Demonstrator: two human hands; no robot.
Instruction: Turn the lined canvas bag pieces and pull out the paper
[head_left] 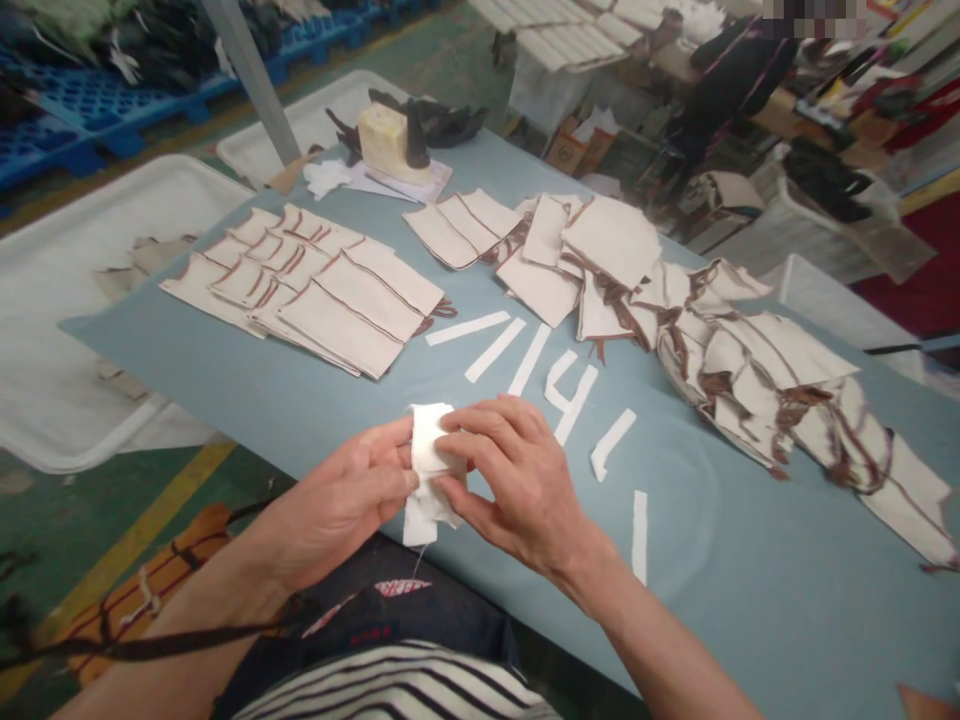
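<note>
Both hands meet over the near edge of the table around a folded strip of white cloth [430, 440]. My left hand [360, 490] pinches it from the left with thumb and fingers. From the right, my right hand [514, 475] has its thumb and fingertips closed on the same cloth, and a loose end hangs below with a thin thread. Just beyond the hands, several white strips [495, 350] lie spread on the blue-grey table [720, 610]. One bent strip [611, 445] and one straight strip [639, 535] lie to the right of my right hand.
Stacked cream fabric pieces with brown edging [360, 310] lie at the left. A loose heap of similar pieces [750, 370] spreads along the right. A yellowish block [382, 140] stands at the back. White bins [75, 420] flank the table; a person [735, 90] is farther back.
</note>
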